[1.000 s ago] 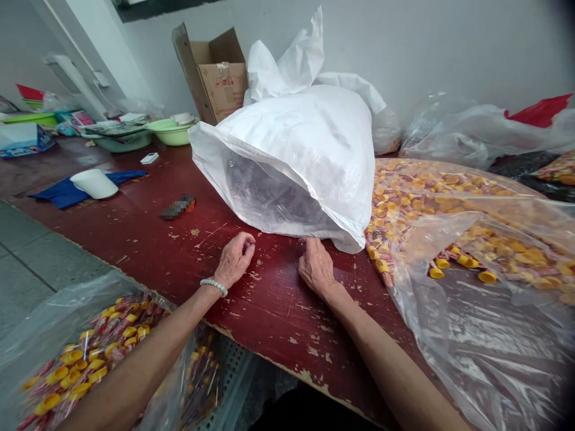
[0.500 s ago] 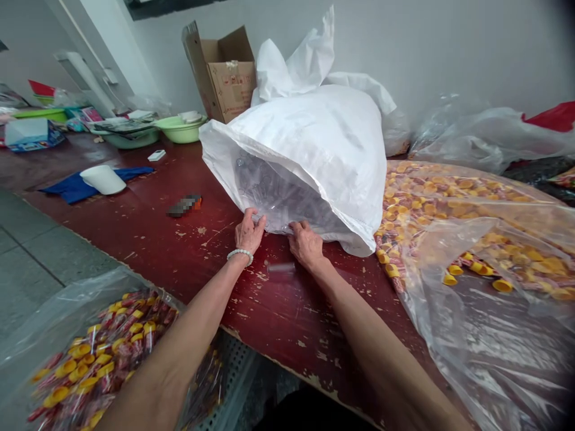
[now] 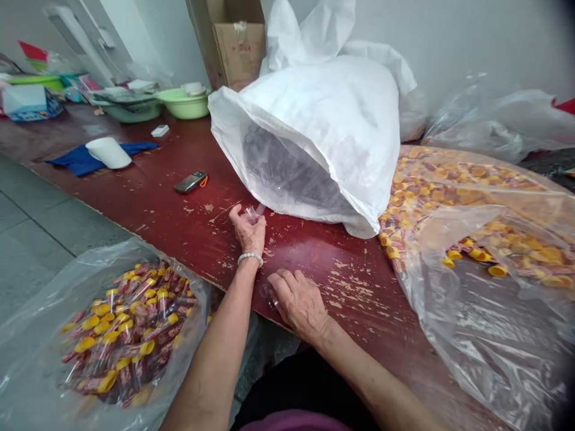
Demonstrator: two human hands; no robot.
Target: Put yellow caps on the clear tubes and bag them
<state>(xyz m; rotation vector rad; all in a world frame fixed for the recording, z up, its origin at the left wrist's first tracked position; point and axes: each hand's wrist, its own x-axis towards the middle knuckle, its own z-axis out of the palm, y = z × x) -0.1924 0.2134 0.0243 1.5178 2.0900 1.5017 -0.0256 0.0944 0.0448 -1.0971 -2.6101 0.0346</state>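
A big white sack (image 3: 332,114) lies on the worn red table (image 3: 179,221), its mouth facing me and clear plastic pieces inside. Just below the left part of that mouth, my left hand (image 3: 249,232), with a bead bracelet at the wrist, is closed on clear plastic tubes (image 3: 251,214). My right hand (image 3: 300,302) is near the table's front edge, palm down, its fingers curled round clear plastic pieces (image 3: 269,293) that are partly hidden.
A clear bag of yellow-capped tubes (image 3: 135,323) hangs low at the left; more such tubes (image 3: 417,179) lie under plastic sheeting at the right. Left of the sack are a phone (image 3: 191,181), a white cup (image 3: 108,153), green basins (image 3: 185,105) and a carton (image 3: 240,54).
Both hands have left the sack's mouth. My right hand has come back toward the table's front edge; my left is slightly lower. The clear tube on the table between them is out of sight.
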